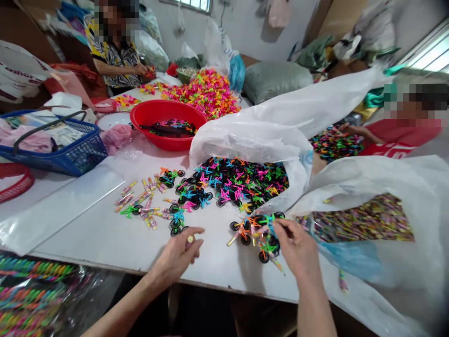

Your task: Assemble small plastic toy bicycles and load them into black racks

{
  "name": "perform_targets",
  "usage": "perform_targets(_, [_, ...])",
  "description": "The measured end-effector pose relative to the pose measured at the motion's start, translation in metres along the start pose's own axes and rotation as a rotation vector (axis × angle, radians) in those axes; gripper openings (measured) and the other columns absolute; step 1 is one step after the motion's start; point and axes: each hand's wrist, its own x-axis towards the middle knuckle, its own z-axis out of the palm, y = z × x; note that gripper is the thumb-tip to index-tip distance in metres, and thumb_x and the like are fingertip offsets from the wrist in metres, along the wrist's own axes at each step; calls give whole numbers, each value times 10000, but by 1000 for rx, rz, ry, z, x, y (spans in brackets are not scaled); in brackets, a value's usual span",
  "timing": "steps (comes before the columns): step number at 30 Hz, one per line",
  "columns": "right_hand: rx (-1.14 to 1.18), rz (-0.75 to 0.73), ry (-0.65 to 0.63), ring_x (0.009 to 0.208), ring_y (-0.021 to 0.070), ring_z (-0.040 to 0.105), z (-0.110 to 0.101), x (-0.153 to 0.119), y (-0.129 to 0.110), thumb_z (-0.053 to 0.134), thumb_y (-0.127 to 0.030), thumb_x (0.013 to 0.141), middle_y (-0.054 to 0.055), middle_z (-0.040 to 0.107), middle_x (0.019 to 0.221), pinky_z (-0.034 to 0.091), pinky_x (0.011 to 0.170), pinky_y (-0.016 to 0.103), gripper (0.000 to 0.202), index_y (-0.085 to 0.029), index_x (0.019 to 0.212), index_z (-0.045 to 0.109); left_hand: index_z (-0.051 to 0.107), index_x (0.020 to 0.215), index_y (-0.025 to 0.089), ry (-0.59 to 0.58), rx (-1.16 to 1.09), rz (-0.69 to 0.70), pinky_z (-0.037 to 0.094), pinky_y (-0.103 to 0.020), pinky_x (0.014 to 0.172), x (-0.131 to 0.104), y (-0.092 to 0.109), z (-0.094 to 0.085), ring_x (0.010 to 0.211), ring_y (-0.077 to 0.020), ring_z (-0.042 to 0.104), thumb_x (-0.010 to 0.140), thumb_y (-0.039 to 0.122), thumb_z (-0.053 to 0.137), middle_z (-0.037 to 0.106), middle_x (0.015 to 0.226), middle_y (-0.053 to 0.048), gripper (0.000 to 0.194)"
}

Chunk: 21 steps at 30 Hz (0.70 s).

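The worktop [217, 257] is white and shiny, and it is full of little things. The left hand [180, 248] is half curled around a small tube [190, 239], with its round end showing. The right hand [294, 241] pinches a green and blue toy bike [269, 220] over a small heap of bikes and tubes near the front edge. The two hands are well apart.

More toy bikes [238, 182] (so many colors!) spill from a white bag [242, 133] in the middle. Loose tubes [149, 203] lie to the left, and lots more tubes [365, 220] fill a bag on the right.

Behind are a red bowl [166, 142], a blue basket [75, 157] and a bright pile of pink and yellow bits [210, 91]. A fat sack [277, 79] leans near the pale wall [185, 30]. One person in a patterned shirt [119, 58] and one in a red shirt [407, 135] sit nearby.
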Motion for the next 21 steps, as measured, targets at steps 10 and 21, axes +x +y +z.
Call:
perform_targets(10, [-299, 95, -70, 790, 266, 586, 120, 91, -25, 574, -191, 740, 169, 612, 874, 430, 693, 366, 372, -81, 1095, 550, 647, 890, 194, 100, 166, 2, 378, -260, 647, 25, -36, -9, 664, -181, 577, 781, 280, 530, 645, 712, -41, 181])
perform_targets(21, [659, 57, -384, 617, 125, 549, 113, 26, -70, 600, -272, 737, -22, 601, 695, 439, 603, 246, 454, -166, 1168, 501, 555, 1032, 125, 260, -651, -9, 266, -184, 446, 67, 14, -15, 477, -51, 377, 742, 409, 641, 457, 606, 53, 415])
